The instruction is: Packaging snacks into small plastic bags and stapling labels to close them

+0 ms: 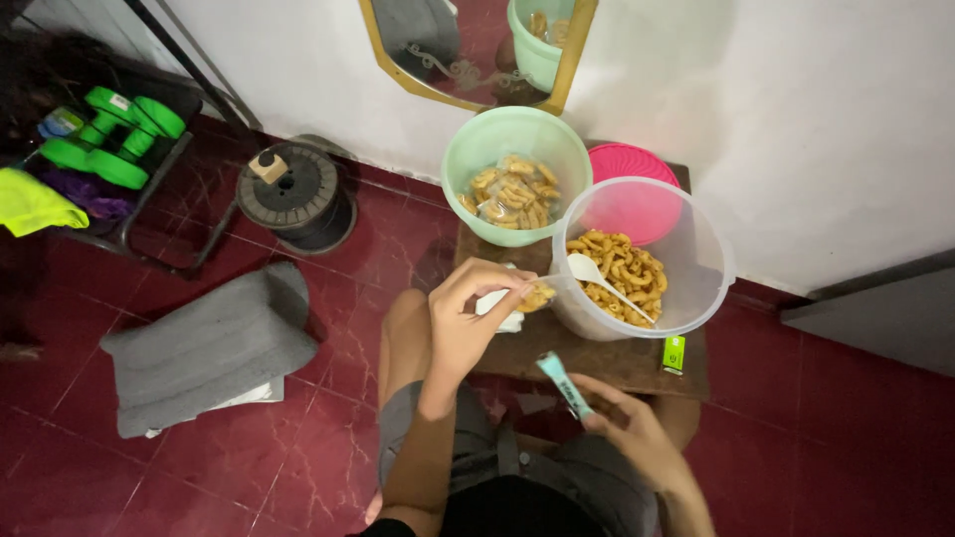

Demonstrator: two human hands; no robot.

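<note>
Partly hidden under the left hand (468, 316): a small clear bag of fried snack pieces (534, 297), pinched shut-fingered at its top, with only the filled end showing at three o'clock of the fingers, right against the wall of the clear plastic tub (696, 288). Just below, white sheet or more bags, too covered to tell which. Lower down, at five o'clock of that hand, the right hand (627, 423) closed around a slim teal stick-shaped tool (563, 385), its tip pointing toward eleven o'clock; kind of tool hard to make out. Arms and lap cut off by the bottom edge.

Counted on the low wooden table (617, 363): two tubs, one clear with loose snack pieces and one white spoon (602, 281) leaning inside, one pale green tub (477, 149) at eleven o'clock of it holding several filled bags, number unclear. One pink lid (637, 164) at twelve o'clock of the clear tub, mostly behind it. One small green lighter-like object (674, 353) near the table's edge at five o'clock of the clear tub.

Above, one gold-framed mirror (572, 60), cropped by the top edge, repeating the green tub. On the red tiled floor at nine o'clock: one folded grey cloth (204, 348), one dark cable reel (295, 194), and green dumbbells (119, 134) on a rack, count uncertain.
</note>
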